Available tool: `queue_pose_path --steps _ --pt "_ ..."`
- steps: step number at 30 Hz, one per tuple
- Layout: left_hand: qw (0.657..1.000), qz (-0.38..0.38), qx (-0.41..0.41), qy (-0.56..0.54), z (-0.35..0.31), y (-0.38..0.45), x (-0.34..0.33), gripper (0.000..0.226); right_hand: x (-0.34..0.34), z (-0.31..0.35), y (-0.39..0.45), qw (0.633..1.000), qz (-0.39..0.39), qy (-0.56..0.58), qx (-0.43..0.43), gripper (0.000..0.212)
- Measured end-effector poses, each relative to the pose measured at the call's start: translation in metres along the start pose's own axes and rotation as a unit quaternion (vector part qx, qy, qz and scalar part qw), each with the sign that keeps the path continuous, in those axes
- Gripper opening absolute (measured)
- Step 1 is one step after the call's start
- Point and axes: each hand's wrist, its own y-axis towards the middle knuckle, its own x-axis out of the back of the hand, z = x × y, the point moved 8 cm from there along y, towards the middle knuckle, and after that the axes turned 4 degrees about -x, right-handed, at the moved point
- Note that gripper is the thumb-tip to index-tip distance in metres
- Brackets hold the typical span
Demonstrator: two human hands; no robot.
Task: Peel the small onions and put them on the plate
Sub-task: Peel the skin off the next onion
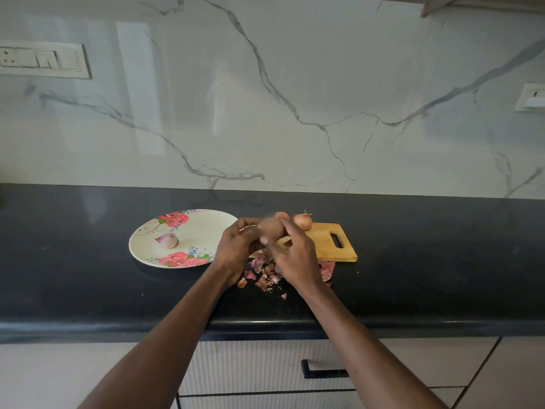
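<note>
Both hands, left hand (236, 246) and right hand (292, 255), gripping one blurred onion (270, 228) above peel scraps (265, 274), beside cutting board (330, 243); peeled onion (167, 240) on floral plate (206, 225); two unpeeled onions (302, 221) behind.

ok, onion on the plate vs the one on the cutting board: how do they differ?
The onion on the plate looks peeled, pale purple-white; the onion on the cutting board keeps its orange-brown papery skin. The first lies alone on the floral plate; the second sits at the wooden cutting board's far edge, beside another unpeeled one. Both are small, and neither is touched.
</note>
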Motion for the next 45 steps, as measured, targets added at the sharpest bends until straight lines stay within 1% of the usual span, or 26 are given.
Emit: queue_pose_path --steps 2,5,7,10,13,16,20,23,26,30,32,36,38,40,42,44,45 --pt "1.0 -0.007 -0.015 0.018 -0.001 0.0 0.001 0.006 -0.002 0.001 0.0 1.0 0.002 0.0 0.006 0.061" --pt "0.999 -0.003 -0.035 0.012 -0.004 -0.001 -0.002 0.009 0.0 -0.002 0.002 1.0 -0.016 -0.014 0.009 0.058" --pt "0.999 -0.02 -0.044 0.014 -0.005 0.0 -0.001 0.013 0.0 -0.001 0.001 1.0 -0.014 -0.021 0.008 0.057" --pt "0.997 -0.034 -0.062 0.04 -0.007 0.001 0.001 0.017 -0.002 -0.001 0.001 1.0 -0.002 -0.02 0.003 0.058" --pt "0.992 -0.041 -0.086 0.087 -0.008 0.001 0.004 0.014 -0.002 -0.003 0.001 1.0 0.008 -0.018 -0.012 0.053" --pt "0.975 -0.06 -0.132 0.169 -0.013 0.0 0.008 0.018 -0.003 -0.001 0.0 1.0 0.019 -0.014 -0.013 0.046" --pt "0.945 -0.104 -0.175 0.254 -0.023 -0.006 0.01 0.022 -0.007 0.0 -0.001 0.999 0.042 -0.006 -0.011 0.048" --pt "0.934 -0.114 -0.185 0.285 -0.027 -0.008 0.009 0.021 -0.008 -0.002 0.0 0.999 0.047 -0.01 -0.012 0.049" --pt "0.93 -0.12 -0.18 0.297 -0.028 -0.009 0.011 0.021 -0.009 -0.004 0.001 0.998 0.051 -0.008 -0.017 0.05" --pt "0.92 -0.124 -0.184 0.322 -0.03 -0.008 0.011 0.013 -0.013 -0.004 0.001 0.997 0.072 0.0 -0.009 0.06" --pt "0.917 -0.122 -0.186 0.331 -0.03 -0.006 0.012 0.011 -0.015 -0.006 0.002 0.997 0.072 -0.004 0.001 0.056" --pt "0.919 -0.122 -0.189 0.324 -0.029 -0.004 0.014 0.007 -0.015 -0.009 0.002 0.998 0.063 -0.008 0.003 0.049" --pt "0.931 -0.113 -0.176 0.299 -0.024 -0.002 0.015 0.003 -0.01 -0.01 0.004 0.999 0.045 0.004 -0.004 0.047" --pt "0.944 -0.094 -0.161 0.272 -0.018 0.001 0.017 0.005 -0.004 -0.013 0.005 0.999 0.025 0.028 -0.029 0.048" --pt "0.949 -0.075 -0.145 0.271 -0.014 0.004 0.018 0.007 0.001 -0.014 0.004 0.997 0.013 0.056 -0.048 0.048" --pt "0.954 -0.058 -0.128 0.266 -0.012 0.005 0.016 0.008 0.005 -0.014 0.003 0.996 0.002 0.075 -0.051 0.048" --pt "0.958 -0.057 -0.119 0.254 -0.011 0.004 0.016 0.013 0.006 -0.013 0.003 0.995 -0.002 0.082 -0.049 0.049"
